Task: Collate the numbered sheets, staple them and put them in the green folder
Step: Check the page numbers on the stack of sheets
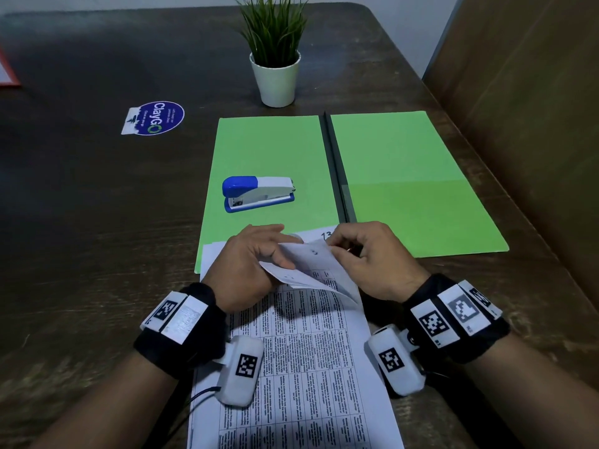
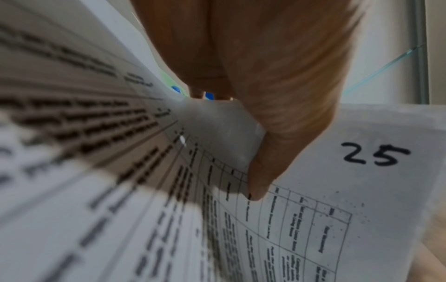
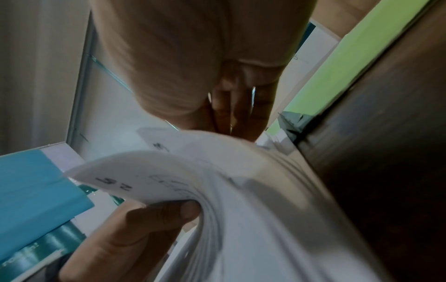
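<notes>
At the left of the dark desk point(image 1: 81, 196) a round blue sticker point(image 1: 155, 118) is seen. Further right, a stapler point(image 1: 258, 193) rests on the left half of the green folder point(image 1: 418, 163), which lies opened flat, with a potted plant point(image 1: 275, 59) behind it. The numbered sheets point(image 1: 311, 348) lie in a stack at the near edge, overlapping the folder. Their far corners are lifted by the left hand point(image 1: 249, 270), its thumb curled against them; a sheet marked 25 point(image 2: 376, 154) is seen there. The corners are pinched from the other side by the fingers point(image 1: 340, 241) of the right hand point(image 1: 372, 260).
</notes>
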Motion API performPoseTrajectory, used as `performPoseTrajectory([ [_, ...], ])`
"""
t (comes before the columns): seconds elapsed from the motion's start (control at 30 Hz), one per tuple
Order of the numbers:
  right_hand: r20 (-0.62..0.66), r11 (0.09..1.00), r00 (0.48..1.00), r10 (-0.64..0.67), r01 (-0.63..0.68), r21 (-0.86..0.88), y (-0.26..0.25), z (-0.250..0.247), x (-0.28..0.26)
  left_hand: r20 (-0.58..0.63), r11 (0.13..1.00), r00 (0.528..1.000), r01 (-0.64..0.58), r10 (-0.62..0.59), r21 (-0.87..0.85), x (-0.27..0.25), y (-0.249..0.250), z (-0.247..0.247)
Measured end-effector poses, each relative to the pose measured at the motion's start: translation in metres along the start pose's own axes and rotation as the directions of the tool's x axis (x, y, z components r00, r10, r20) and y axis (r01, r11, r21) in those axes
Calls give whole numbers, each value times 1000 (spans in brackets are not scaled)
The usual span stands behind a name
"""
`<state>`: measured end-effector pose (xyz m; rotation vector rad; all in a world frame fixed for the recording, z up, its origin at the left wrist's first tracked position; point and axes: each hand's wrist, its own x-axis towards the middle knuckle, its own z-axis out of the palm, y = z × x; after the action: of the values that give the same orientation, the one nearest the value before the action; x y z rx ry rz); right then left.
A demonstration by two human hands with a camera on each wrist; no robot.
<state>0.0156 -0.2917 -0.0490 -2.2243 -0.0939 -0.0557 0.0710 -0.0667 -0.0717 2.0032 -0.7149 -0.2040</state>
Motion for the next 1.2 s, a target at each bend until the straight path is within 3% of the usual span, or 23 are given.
performPoseTrajectory([
  [0.17, 168, 990, 986, 12, -35, 136, -1, -6, -2, 26, 1000, 1000, -10, 10, -5, 0, 0, -3],
  [0.3, 91, 984, 995, 42, -57, 166, -3, -5, 0, 24, 998, 999, 22, -23, 61, 1, -4, 1],
  [0.4, -31, 998, 998, 62, -62, -16, 3, -5, 10, 11, 997, 999, 32, -33, 70, 2, -4, 0],
  [0.47, 31, 961, 997, 75, -64, -267, 5, -5, 15, 8, 997, 999, 31, -31, 67, 2, -4, 0],
  [0.53, 76, 933, 990, 120, -86, -351, 5, -5, 16, 9, 998, 999, 31, -32, 62, 2, -4, 0],
  [0.8, -99, 964, 995, -23, -4, -268, 2, -4, 14, -16, 998, 999, 32, -31, 49, 1, 1, 1],
  [0.9, -6, 978, 999, -49, 47, -206, 2, -2, 12, -24, 1000, 1000, 13, -12, 23, 1, 0, 1],
  [1.03, 235, 996, 972, -13, -7, 87, 1, -1, 6, -40, 995, 997, -56, 60, 88, 1, -2, -2],
  [1.1, 217, 986, 976, -5, -31, 165, -2, -1, 5, -17, 997, 999, -48, 49, 64, 1, 1, -2],
  [1.13, 175, 989, 985, -6, -20, 145, -2, -2, 6, -10, 998, 999, -45, 46, 42, 0, 2, -1],
  [1.2, 62, 998, 998, 14, -10, -61, -2, -5, 9, -7, 999, 999, -34, 34, 14, 0, 3, 1],
])
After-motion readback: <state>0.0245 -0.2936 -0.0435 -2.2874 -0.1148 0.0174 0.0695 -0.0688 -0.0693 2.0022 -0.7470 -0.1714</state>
